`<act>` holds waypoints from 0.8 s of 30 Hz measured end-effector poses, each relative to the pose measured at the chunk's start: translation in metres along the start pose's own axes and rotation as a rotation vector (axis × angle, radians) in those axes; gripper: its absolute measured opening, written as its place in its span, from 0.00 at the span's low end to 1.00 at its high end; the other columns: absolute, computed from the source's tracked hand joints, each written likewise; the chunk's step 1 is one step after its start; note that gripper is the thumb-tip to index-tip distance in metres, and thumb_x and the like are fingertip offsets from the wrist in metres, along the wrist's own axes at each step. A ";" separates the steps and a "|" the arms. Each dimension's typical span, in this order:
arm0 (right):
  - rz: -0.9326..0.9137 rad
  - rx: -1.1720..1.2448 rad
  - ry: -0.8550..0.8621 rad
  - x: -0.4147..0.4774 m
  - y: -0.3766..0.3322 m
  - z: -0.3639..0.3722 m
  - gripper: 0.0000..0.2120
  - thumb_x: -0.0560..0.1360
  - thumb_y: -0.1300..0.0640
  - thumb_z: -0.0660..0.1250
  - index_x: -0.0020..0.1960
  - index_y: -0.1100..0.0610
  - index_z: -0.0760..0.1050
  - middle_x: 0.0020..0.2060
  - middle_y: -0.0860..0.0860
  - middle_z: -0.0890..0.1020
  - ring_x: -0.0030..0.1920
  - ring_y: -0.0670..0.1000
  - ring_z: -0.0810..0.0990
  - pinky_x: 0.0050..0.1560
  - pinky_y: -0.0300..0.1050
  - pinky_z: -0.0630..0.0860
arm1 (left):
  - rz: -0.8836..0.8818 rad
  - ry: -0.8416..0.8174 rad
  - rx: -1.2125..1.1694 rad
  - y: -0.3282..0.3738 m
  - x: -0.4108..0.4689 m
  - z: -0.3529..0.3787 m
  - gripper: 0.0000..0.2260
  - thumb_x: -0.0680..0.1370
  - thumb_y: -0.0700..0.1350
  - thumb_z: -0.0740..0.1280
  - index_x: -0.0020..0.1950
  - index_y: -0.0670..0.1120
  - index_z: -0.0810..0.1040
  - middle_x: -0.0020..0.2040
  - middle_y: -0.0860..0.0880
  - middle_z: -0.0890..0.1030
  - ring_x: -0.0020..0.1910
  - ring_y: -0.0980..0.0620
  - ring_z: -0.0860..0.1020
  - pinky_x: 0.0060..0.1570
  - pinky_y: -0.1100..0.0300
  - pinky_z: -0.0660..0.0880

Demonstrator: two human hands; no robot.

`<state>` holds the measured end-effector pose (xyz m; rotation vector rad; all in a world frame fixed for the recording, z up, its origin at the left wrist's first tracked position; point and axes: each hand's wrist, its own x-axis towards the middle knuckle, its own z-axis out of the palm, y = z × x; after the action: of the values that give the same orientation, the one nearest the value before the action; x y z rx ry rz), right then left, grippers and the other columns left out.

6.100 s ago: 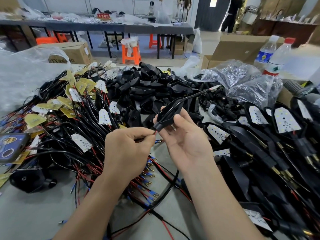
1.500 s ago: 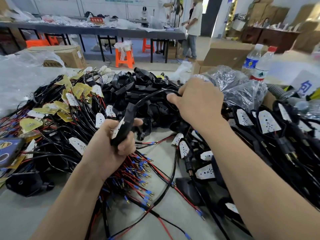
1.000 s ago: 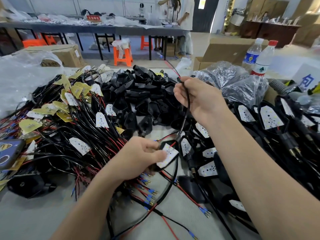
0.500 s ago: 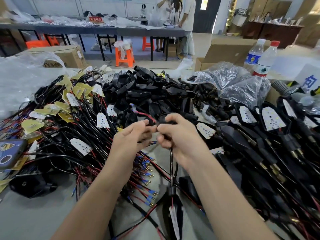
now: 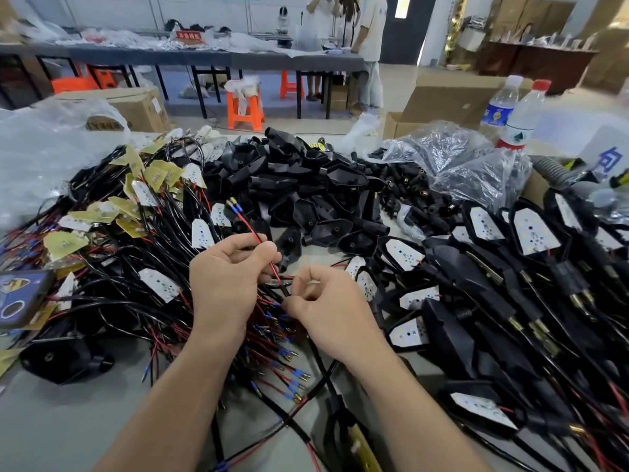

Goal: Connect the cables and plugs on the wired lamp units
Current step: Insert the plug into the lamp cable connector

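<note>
Terminals [image 5: 234, 206] poke up free at centre frame: the left hand [image 5: 221, 284] pinches their red wire [image 5: 250, 227], the right hand [image 5: 330, 311] pinches the black cable [image 5: 323, 369] below, seemingly steadying it.

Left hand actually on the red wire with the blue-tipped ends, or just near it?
Touching. In the head view the left hand pinches the red wire between thumb and fingers, with no gap showing.

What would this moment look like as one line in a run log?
left hand: holds red wire | right hand: pinches black cable | terminals: free, unplugged
</note>
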<state>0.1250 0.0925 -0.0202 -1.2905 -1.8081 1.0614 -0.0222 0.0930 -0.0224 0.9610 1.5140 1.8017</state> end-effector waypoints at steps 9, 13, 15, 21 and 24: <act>-0.043 -0.104 0.233 0.020 -0.006 -0.018 0.06 0.73 0.55 0.69 0.38 0.48 0.80 0.32 0.41 0.83 0.35 0.41 0.79 0.38 0.39 0.70 | 0.263 -0.014 0.495 0.009 -0.014 0.002 0.13 0.72 0.49 0.80 0.38 0.64 0.80 0.28 0.64 0.81 0.30 0.66 0.81 0.38 0.63 0.75; -0.015 -0.377 0.219 0.059 -0.018 -0.046 0.08 0.72 0.57 0.66 0.38 0.49 0.81 0.35 0.46 0.84 0.42 0.51 0.83 0.45 0.42 0.77 | 0.289 0.027 0.554 0.011 -0.015 0.001 0.14 0.74 0.50 0.79 0.39 0.66 0.77 0.30 0.67 0.80 0.33 0.67 0.80 0.38 0.63 0.75; 0.033 -0.590 0.213 0.085 -0.023 -0.066 0.08 0.71 0.57 0.65 0.45 0.52 0.83 0.43 0.52 0.85 0.48 0.58 0.83 0.49 0.44 0.77 | 0.290 0.050 0.594 0.011 -0.016 0.002 0.13 0.75 0.51 0.78 0.39 0.66 0.77 0.30 0.69 0.80 0.35 0.67 0.81 0.37 0.63 0.73; 0.244 -1.128 0.067 0.136 -0.005 -0.122 0.12 0.75 0.58 0.64 0.57 0.60 0.77 0.59 0.60 0.81 0.57 0.63 0.80 0.54 0.52 0.76 | 0.309 0.025 0.614 0.003 -0.013 0.001 0.04 0.74 0.51 0.78 0.42 0.57 0.84 0.34 0.65 0.82 0.38 0.68 0.81 0.40 0.64 0.76; 0.295 -1.324 -0.037 0.144 0.012 -0.138 0.08 0.73 0.60 0.63 0.51 0.59 0.77 0.56 0.58 0.81 0.51 0.61 0.79 0.51 0.52 0.76 | 0.313 -0.007 0.570 0.002 -0.014 0.000 0.03 0.75 0.48 0.78 0.45 0.55 0.85 0.34 0.63 0.83 0.38 0.66 0.82 0.43 0.60 0.80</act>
<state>0.2069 0.2646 0.0395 -2.2884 -2.4572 -0.1818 -0.0143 0.0811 -0.0231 1.5428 2.0147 1.5778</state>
